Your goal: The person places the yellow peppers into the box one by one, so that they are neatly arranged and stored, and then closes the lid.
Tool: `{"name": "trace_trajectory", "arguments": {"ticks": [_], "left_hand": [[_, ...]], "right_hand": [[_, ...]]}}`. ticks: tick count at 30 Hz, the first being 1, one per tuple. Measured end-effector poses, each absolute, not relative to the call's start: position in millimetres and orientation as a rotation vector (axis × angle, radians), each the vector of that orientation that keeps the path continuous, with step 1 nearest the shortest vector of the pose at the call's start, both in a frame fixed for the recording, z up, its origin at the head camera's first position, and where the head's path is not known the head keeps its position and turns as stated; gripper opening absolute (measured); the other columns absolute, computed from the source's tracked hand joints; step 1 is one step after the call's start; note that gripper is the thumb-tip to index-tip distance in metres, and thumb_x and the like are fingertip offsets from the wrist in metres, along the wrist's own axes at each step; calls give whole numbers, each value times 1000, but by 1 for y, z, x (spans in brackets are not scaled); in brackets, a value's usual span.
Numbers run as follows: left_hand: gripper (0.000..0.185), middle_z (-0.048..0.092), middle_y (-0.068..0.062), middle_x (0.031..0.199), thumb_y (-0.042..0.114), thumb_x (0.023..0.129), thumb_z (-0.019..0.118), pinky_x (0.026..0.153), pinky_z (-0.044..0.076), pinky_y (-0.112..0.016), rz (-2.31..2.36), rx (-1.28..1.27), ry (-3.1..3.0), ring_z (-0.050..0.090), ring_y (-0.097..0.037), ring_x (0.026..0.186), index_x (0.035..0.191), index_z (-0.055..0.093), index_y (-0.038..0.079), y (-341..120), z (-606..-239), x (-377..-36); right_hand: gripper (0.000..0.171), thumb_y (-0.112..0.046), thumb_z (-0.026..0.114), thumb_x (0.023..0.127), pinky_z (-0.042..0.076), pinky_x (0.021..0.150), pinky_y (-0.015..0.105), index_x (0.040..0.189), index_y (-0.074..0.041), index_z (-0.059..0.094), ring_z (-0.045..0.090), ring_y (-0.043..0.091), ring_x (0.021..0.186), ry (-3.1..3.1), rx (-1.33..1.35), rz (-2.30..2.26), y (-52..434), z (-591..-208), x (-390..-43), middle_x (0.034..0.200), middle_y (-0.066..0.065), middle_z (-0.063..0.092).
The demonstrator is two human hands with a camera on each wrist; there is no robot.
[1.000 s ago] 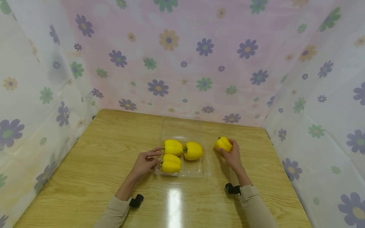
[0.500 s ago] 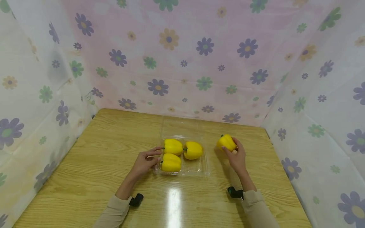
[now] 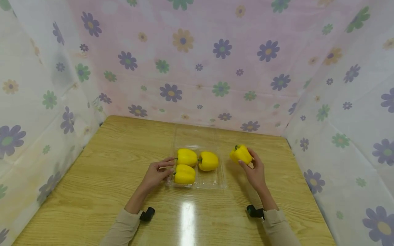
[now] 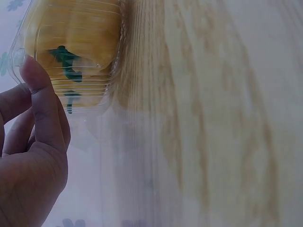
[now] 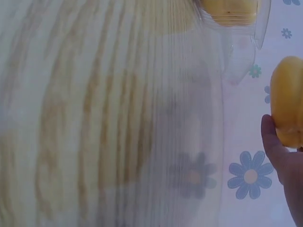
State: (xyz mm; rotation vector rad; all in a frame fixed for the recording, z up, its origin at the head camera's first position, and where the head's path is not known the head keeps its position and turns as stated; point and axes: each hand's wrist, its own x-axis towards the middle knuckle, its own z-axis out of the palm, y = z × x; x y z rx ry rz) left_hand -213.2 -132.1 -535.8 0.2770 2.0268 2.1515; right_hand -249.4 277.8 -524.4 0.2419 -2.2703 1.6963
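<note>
A clear plastic clamshell tray (image 3: 212, 182) lies on the wooden table with three yellow bell peppers (image 3: 186, 156) inside; its lid lies open toward the back. My left hand (image 3: 157, 172) pinches the tray's left rim (image 4: 19, 56), thumb on the edge. To the right, my right hand (image 3: 253, 169) holds a fourth yellow pepper (image 3: 241, 154) lifted a little above the table, beside the tray. That pepper (image 5: 288, 106) shows at the right edge of the right wrist view, fingers under it.
Flowered cloth walls (image 3: 197, 68) close in the table (image 3: 92, 191) at the back and both sides. Bare wood lies left of the tray and along the near edge.
My right hand has lifted the fourth pepper off the table and tilted it, drifting slightly toward the tray. The left hand and the tray have stayed put.
</note>
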Motion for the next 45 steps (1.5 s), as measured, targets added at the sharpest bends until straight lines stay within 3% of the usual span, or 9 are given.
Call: {"name": "trace_trajectory", "arguments": {"ticks": [5,13,22,28,36,45], "left_hand": [[35,42,-20,158,-1,99,63,58,54,-21,2141,290,2046,62,-11,73,132,61,-13,-133,-535,-215],[35,43,-20,157,0,98,65,61,55,-21,2116,291,2077,68,-11,82,131,62,-12,-133,-534,-214],[35,43,-20,157,1,99,64,60,55,-22,2117,286,2072,67,-12,80,131,62,-13,-134,-535,-213],[35,43,-21,157,0,99,64,59,55,-22,2123,285,2069,66,-13,78,131,61,-13,-134,-535,-214],[35,43,-21,157,-1,98,65,60,55,-20,2124,279,2070,66,-10,77,130,62,-14,-134,-534,-214],[36,43,-19,157,0,98,65,60,56,-22,2117,257,2065,68,-13,82,131,62,-12,-134,-536,-214]], "right_hand": [[58,1,66,97,54,89,15,151,-2,45,57,5,116,-2242,346,1748,276,-524,-249,146,18,47],[59,5,65,97,52,95,16,152,1,43,55,2,121,-2235,394,1782,272,-523,-243,147,6,48],[59,-1,64,99,50,98,14,154,-3,41,51,-2,128,-2278,444,1807,267,-515,-231,154,21,41],[60,4,62,99,51,96,16,154,-1,40,53,-1,128,-2277,522,1825,263,-509,-224,155,24,39],[59,8,59,98,53,96,19,154,2,39,57,4,125,-2236,652,1882,256,-506,-216,148,-3,50],[57,8,60,98,56,95,24,151,8,39,56,9,127,-2191,822,2054,245,-504,-210,148,-4,51]]}}
